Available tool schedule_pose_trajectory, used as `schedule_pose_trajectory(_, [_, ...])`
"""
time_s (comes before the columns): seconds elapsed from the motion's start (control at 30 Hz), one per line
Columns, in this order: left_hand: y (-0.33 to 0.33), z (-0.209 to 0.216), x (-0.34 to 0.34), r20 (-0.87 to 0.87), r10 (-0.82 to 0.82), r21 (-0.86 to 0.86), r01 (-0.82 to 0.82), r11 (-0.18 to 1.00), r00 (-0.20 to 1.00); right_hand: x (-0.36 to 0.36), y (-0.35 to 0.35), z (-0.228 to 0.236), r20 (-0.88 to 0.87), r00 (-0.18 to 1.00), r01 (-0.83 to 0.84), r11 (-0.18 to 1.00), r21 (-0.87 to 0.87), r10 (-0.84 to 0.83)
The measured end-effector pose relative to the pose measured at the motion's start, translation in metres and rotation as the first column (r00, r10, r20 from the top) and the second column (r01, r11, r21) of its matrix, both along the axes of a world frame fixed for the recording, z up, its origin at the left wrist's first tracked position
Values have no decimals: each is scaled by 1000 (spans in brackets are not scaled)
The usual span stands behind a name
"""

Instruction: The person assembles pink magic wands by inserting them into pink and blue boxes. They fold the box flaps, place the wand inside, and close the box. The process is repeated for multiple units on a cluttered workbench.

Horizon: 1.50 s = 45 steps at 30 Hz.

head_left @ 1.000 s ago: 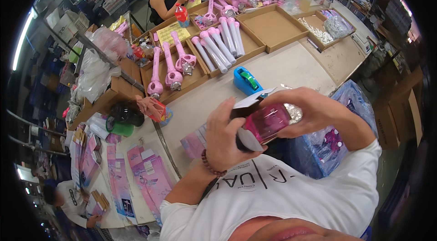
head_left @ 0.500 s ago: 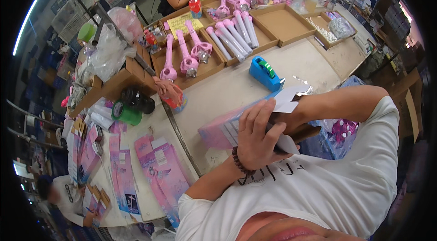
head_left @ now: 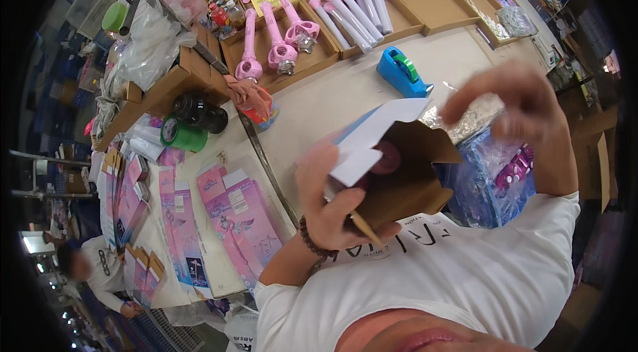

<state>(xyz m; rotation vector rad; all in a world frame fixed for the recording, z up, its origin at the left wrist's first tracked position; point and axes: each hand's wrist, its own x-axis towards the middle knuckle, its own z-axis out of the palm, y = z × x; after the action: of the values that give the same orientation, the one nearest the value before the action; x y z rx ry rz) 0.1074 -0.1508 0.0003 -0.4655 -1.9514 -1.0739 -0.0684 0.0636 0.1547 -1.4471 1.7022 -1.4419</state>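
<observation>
My left hand (head_left: 329, 209) grips an open cardboard carton (head_left: 405, 179) held close to my chest, its white flap (head_left: 372, 136) folded up. A round pink item (head_left: 387, 158) sits inside the carton's open end. My right hand (head_left: 515, 103) hovers above and to the right of the carton, fingers spread and blurred, holding nothing. A bead bracelet (head_left: 311, 239) circles my left wrist.
A blue tape dispenser (head_left: 401, 72) stands on the beige table (head_left: 332, 96). Cardboard trays (head_left: 405, 16) at the back hold pink stick-shaped toys (head_left: 282, 33). Flat pink cartons (head_left: 239, 216) lie at the left. A blue plastic-lined bin (head_left: 495, 176) sits at my right. Other people work at the far edges.
The pink item that my hands held a second ago now sits inside the carton. My right hand has let go and lifted up and away to the right.
</observation>
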Motion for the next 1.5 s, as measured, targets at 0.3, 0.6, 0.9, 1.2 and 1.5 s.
schedule_pose_trajectory(0.3, [5,1,-29,24,209,117,-210,971,978,-275,-60,-199,-198,904,425,765,484,-378])
schedule_pose_trajectory(0.6, [19,11,-46,186,333,173,-365,915,924,-358,-154,-378,-612,691,718,463,519,-385])
schedule_pose_trajectory(0.9, [19,2,-54,119,377,189,-394,899,918,-364,-155,-340,86,699,593,642,486,-710])
schedule_pose_trajectory(1.2, [5,1,-26,33,296,140,-298,944,955,-218,-92,-191,644,720,480,855,-194,-258])
schedule_pose_trajectory(1.5, [-37,-6,11,-77,-8,147,19,989,997,-143,-8,-26,187,870,479,691,-541,-457])
